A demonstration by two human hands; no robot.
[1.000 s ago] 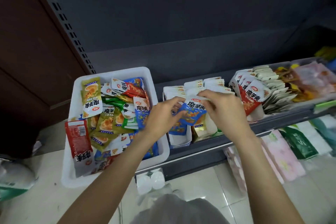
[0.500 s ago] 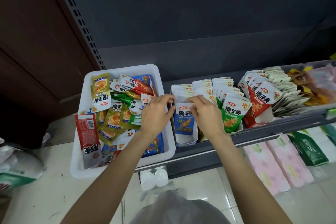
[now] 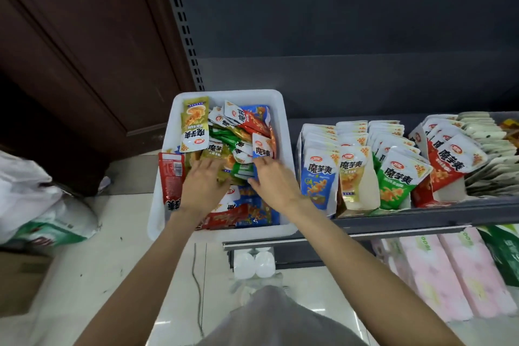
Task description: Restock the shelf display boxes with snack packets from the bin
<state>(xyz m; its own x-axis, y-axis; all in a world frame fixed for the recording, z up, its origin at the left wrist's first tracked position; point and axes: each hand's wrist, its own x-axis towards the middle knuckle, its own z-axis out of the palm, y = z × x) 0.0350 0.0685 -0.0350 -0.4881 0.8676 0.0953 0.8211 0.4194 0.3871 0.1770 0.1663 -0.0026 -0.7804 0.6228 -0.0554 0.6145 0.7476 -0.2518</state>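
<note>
Both hands are in the bin (image 3: 168, 149): left hand (image 3: 202, 185) spread flat on mixed packets (image 3: 224, 149), right hand (image 3: 271, 181) apparently pinching a blue packet (image 3: 262, 149). Flavours are jumbled, so a wrong colour could be dropped into the blue display box (image 3: 317, 166).

packets under both hands hidden, pink packs (image 3: 438, 275) cut off, white bag (image 3: 42, 205) blurred

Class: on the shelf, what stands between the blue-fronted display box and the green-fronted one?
The head view shows a yellow-fronted display box standing between them.
</note>
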